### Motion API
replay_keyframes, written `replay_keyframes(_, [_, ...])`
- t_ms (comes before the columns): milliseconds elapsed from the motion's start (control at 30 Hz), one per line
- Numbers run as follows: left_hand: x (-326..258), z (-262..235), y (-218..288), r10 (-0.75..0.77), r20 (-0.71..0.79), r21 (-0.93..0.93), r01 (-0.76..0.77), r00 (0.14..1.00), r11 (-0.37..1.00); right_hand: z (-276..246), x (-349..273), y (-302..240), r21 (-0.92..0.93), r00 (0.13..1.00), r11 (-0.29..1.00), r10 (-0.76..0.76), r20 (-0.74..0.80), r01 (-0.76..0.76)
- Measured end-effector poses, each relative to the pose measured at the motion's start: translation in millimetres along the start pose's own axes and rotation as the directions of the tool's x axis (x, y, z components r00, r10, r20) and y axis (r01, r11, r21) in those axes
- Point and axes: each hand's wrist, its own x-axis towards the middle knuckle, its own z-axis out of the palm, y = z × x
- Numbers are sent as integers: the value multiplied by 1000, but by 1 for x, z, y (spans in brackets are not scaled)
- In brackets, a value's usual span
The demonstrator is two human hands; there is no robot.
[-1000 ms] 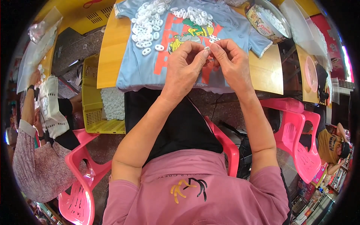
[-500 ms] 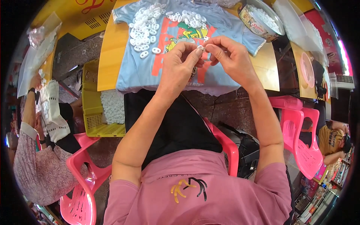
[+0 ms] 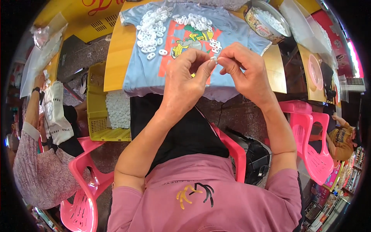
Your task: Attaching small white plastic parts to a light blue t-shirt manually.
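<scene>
Above the near part of a blue printed T-shirt [image 3: 137, 75], my left hand [image 3: 187, 75] pinches a small white plastic piece [image 3: 213, 58] between thumb and index finger. The fingertips of my right hand [image 3: 247, 69] close on the same piece from the other side. Its exact shape is mostly covered by my fingers. Beyond my hands, a large pile of white oval pieces with two holes [image 3: 148, 36] lies at the shirt's left. A second pile of white pieces [image 3: 195, 21] lies at the far middle, and a small cluster of white pieces [image 3: 215, 45] sits just past my fingertips.
A round tin [image 3: 262, 29] of white pieces stands at the table's far right. Left of my legs, a yellow crate [image 3: 96, 116] holds a bag of white pieces [image 3: 118, 110]. Pink chairs [image 3: 315, 147] flank me. One person [image 3: 38, 166] works at left; another [image 3: 342, 139] is at right.
Both hands have come slightly nearer to me and to the right, still pinching the small piece. The cluster of white pieces beyond them shows more fully now.
</scene>
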Motion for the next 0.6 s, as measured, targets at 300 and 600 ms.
replay_keyframes(300, [-2,-9,-6,-166,158,-231,200,973,952,-3,-6,2,66,994,994,80,75,-85])
replay_keyframes(600, [-14,-9,6,-188,226,-280,249,956,927,-3,-13,-13,-156,970,957,-244,17,243])
